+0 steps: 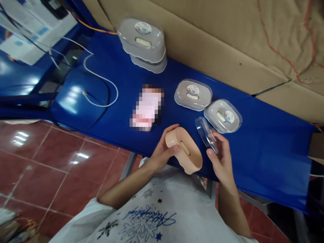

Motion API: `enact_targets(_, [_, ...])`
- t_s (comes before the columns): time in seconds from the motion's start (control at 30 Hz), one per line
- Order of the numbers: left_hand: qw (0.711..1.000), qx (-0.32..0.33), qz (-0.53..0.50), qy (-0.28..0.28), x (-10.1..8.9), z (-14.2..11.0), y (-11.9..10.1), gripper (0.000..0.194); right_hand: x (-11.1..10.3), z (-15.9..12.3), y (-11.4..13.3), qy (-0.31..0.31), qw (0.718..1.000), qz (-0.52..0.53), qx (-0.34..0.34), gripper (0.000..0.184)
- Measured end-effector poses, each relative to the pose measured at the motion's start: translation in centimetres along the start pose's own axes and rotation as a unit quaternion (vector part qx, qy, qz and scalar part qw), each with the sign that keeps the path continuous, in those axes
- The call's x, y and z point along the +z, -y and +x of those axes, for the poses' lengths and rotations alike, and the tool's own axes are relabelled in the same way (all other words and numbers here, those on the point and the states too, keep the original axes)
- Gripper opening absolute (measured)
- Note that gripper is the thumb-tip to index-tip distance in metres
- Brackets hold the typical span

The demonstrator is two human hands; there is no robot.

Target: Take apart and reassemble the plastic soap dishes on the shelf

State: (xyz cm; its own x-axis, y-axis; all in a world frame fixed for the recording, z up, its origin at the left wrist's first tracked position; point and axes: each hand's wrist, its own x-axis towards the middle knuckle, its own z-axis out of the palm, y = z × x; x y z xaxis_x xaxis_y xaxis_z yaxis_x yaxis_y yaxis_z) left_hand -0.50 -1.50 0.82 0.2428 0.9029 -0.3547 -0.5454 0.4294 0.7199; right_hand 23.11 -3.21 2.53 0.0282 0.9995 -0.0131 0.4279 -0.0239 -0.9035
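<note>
My left hand [163, 148] grips a peach plastic box [192, 162] by its left end, thumb on the near side. The box is tilted, and a cream oblong piece [185, 148] shows on it. In my right hand [222, 157] is a clear plastic lid [206, 135], pinched between thumb and fingers and held on edge, apart from the box. Just beyond the lid lie two grey boxes with clear lids, one box [222, 125] nearer my right hand and another box [202, 90] beside it; each has a round label and a cream piece.
Stacked grey lidded boxes [149, 50] stand at the back of the blue table [265, 152]. A blurred-out phone-like item [146, 109] lies left of my hands. White cable [117, 91] curls at the left. A cardboard wall [215, 44] runs behind.
</note>
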Motion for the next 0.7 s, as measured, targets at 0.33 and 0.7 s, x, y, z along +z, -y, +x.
enact_targets(0.33, [0.996,0.026,0.069,0.058,0.1,0.3,-0.1,0.081,-1.6,3.2,-0.6,-0.044,0.937,-0.324,-0.120,0.061])
enact_targets(0.7, [0.987,0.068,0.105,0.100,0.0,0.2,-0.1,0.089,0.5,0.7,2.9,0.213,0.975,0.004,-0.058,0.061])
